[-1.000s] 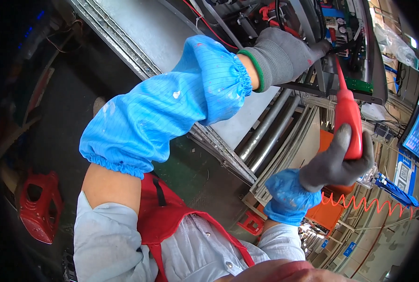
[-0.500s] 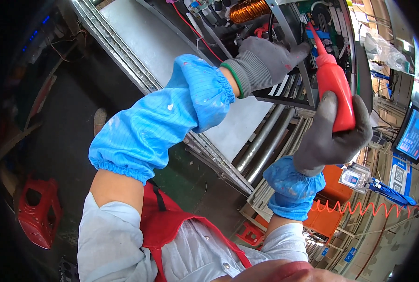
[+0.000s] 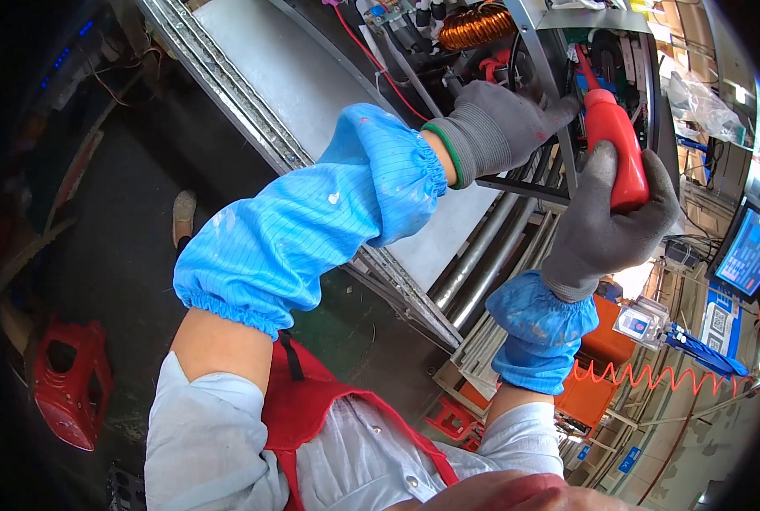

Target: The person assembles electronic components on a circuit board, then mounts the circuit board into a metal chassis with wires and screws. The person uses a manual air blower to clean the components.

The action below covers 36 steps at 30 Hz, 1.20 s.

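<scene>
In my gloved right hand (image 3: pixel 611 223) is a red squeeze bottle (image 3: pixel 616 140), tilted with its long tapered nozzle pointing up and away. The nozzle tip reaches in among the parts of an open electrical unit (image 3: pixel 559 58); whether it touches one is too small to tell. My gloved left hand (image 3: pixel 507 123) lies at the unit's grey metal frame (image 3: pixel 543 51), one finger bent across the upright bar and the other fingers mostly hidden. Beyond that hand sit a copper-wound coil (image 3: pixel 475 28) and several wires.
Under the unit runs a roller conveyor (image 3: pixel 473 272) with a pale metal sheet (image 3: pixel 269 64) beside it. A lit screen (image 3: pixel 746 243) stands at the right, above a coiled orange hose (image 3: pixel 652 375). A red plastic stool (image 3: pixel 71 383) is on the floor at the left.
The bottle's nozzle has gone deeper among the parts, and my right hand has moved slightly up with it. My left hand keeps its place at the frame. The whole view has shifted a little.
</scene>
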Each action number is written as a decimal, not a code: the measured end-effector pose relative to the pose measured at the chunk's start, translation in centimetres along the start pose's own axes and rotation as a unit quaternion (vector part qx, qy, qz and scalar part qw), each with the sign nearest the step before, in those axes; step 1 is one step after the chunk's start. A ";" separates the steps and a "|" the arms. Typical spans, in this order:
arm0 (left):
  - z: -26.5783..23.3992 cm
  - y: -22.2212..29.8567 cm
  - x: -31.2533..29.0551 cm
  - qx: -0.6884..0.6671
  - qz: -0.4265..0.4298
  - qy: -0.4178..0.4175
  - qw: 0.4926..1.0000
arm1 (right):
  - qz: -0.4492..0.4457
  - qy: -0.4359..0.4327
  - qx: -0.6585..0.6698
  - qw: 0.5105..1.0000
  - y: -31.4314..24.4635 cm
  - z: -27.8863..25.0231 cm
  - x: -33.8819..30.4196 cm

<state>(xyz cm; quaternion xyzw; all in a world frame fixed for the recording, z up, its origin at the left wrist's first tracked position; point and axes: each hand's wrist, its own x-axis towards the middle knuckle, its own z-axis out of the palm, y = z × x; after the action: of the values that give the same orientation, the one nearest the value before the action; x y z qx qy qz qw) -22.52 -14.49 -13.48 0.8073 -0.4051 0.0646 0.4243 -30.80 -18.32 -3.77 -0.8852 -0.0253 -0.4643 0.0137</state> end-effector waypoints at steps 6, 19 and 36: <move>0.3 -0.6 -0.5 -0.015 0.005 -0.017 1.000 | -0.030 -0.015 -0.012 0.999 -0.5 -0.1 0.5; -0.5 -0.8 -0.3 -0.023 0.001 -0.062 0.998 | -0.174 -0.127 -0.153 0.965 -4.1 0.1 4.4; -6.5 -0.9 -13.6 -0.635 -0.147 -0.273 0.708 | 0.501 -0.010 0.036 0.865 -8.9 -5.4 -4.9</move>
<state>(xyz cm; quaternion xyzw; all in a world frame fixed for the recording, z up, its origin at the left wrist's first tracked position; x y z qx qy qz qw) -29.34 -1.33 -16.01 0.3791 -0.3252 -0.4943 0.7115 -38.51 -9.84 -4.71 -0.7823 0.4050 -0.3847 0.2757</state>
